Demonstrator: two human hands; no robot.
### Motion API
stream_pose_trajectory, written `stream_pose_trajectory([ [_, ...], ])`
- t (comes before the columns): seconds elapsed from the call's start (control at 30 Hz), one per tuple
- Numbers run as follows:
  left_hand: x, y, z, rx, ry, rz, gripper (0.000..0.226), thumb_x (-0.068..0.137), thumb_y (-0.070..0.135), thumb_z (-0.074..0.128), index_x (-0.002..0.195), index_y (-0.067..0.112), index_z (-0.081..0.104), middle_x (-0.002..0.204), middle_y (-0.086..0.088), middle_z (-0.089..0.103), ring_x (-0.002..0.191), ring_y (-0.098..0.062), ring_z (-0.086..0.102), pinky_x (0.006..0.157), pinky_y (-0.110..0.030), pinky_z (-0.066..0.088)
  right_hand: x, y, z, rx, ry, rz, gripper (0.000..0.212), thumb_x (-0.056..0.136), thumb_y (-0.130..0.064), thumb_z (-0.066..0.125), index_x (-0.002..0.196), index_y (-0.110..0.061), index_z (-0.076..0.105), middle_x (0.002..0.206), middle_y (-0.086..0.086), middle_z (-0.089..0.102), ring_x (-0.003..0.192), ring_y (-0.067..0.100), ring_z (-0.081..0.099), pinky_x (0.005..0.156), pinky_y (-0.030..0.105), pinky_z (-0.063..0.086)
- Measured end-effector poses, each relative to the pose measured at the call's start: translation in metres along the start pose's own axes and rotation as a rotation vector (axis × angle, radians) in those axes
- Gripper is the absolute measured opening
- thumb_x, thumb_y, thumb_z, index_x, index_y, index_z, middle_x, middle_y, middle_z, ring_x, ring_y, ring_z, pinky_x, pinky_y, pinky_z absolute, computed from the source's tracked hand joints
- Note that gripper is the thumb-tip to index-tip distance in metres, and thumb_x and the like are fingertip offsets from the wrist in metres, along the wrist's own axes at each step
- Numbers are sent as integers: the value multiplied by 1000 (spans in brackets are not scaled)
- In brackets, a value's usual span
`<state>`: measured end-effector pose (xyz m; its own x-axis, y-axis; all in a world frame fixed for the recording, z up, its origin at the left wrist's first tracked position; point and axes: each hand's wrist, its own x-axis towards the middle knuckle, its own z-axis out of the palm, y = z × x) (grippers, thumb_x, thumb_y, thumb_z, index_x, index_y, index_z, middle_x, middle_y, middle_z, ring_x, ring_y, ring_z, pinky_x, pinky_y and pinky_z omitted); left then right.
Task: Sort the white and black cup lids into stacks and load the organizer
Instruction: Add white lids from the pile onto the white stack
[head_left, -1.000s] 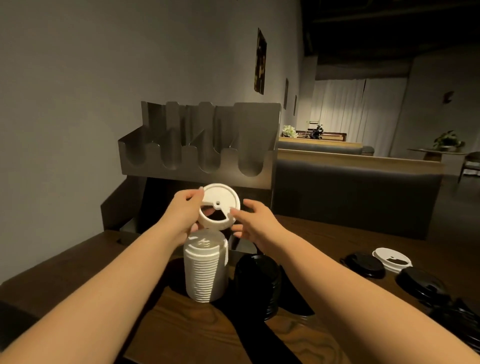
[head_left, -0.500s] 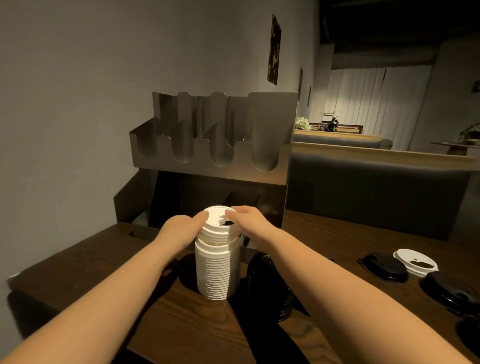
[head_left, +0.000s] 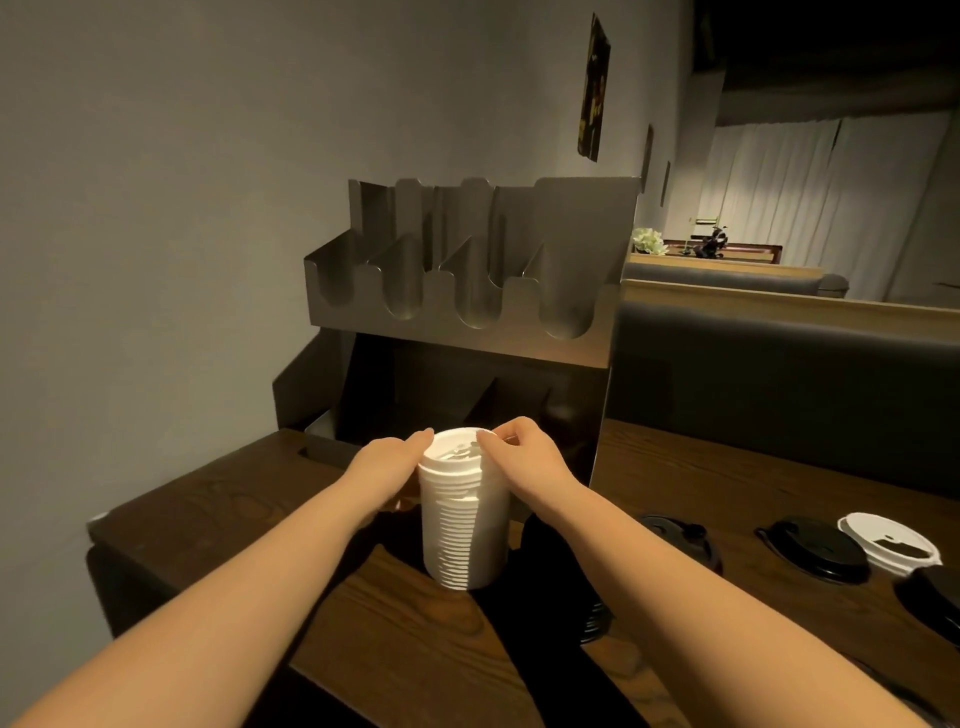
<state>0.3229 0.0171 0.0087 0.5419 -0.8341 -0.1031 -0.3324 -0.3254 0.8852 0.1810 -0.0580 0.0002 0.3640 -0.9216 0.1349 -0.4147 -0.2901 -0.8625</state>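
A tall stack of white lids (head_left: 462, 525) stands on the dark wooden table (head_left: 691, 483). My left hand (head_left: 387, 467) grips the stack's upper left side, fingers curled round it. My right hand (head_left: 524, 454) pinches the rim of the top white lid on the right. Just right of it, mostly behind my right forearm, is a stack of black lids (head_left: 561, 571). The steel organizer (head_left: 467, 280) stands behind against the wall, its four upper slots holding nothing. Loose black lids (head_left: 813, 551) and one white lid (head_left: 888, 543) lie at the right.
A grey wall runs along the left. A dark bench back (head_left: 779, 364) borders the table behind. More black lids (head_left: 930, 597) lie at the right edge. The table's left corner (head_left: 104, 525) is near my left forearm.
The white lid held up in both hands a second ago has come down onto the white stack. Both hands now hold the stack's top. The camera has shifted left and closer.
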Motion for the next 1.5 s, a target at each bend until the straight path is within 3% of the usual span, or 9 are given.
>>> stream_pose_trajectory([
  [0.13,0,4,4,-12,-11,87,36,98,40,44,117,13,58,121,-6,56,117,-27,51,95,-36,42,-3,0,-3,-14,5,17,19,95,-32,49,107,-18,53,94,-4,55,88,12,54,78,26,48],
  [0.23,1,3,5,-70,-6,42,49,95,46,48,131,14,55,128,-7,56,116,-28,52,103,-42,42,-6,0,-3,-8,-2,24,19,95,-33,48,106,-18,52,98,-1,56,92,15,55,81,27,50],
  [0.57,3,7,15,-158,21,-8,43,94,38,56,124,7,55,114,-9,57,103,-25,53,91,-36,47,-20,4,-11,-22,-38,-1,30,98,-43,41,109,-16,48,103,2,58,94,14,57,80,28,48],
  [0.73,-1,7,23,-171,85,-25,49,96,37,53,136,9,46,134,-14,49,119,-31,47,84,-32,36,-24,5,-14,-89,-59,-34,32,100,-42,37,116,-16,45,110,1,55,98,14,55,81,26,46],
  [1.0,-8,8,27,-145,105,-8,48,97,35,52,136,9,47,137,-12,49,124,-30,46,87,-31,36,-22,11,-9,-125,-23,-58,22,101,-31,34,117,-20,43,88,-8,50,104,19,55,111,51,29],
  [1.2,-9,10,30,-128,108,-4,47,96,34,52,136,9,48,137,-13,49,124,-29,46,94,-33,38,-30,9,-11,-171,-55,-94,36,103,-23,27,134,-26,44,128,2,55,126,22,45,118,50,11],
  [1.27,-13,8,30,-151,95,8,48,97,35,51,137,9,47,137,-12,49,125,-29,46,95,-33,38,-32,6,-11,-189,-63,-82,36,103,-24,27,133,-25,46,131,3,54,127,22,45,118,50,14],
  [1.37,-22,7,29,-188,68,44,49,97,39,49,138,12,46,138,-9,48,124,-27,45,91,-32,36,-39,1,-17,-99,-111,-82,38,103,-32,33,137,-21,47,135,3,53,125,20,47,109,37,34],
  [1.5,-29,4,31,-218,33,136,39,100,37,41,130,16,54,129,-5,53,101,-15,46,83,-28,34,-48,0,-27,-59,-201,-118,47,97,-41,46,139,-20,44,140,0,49,124,17,47,96,28,40],
])
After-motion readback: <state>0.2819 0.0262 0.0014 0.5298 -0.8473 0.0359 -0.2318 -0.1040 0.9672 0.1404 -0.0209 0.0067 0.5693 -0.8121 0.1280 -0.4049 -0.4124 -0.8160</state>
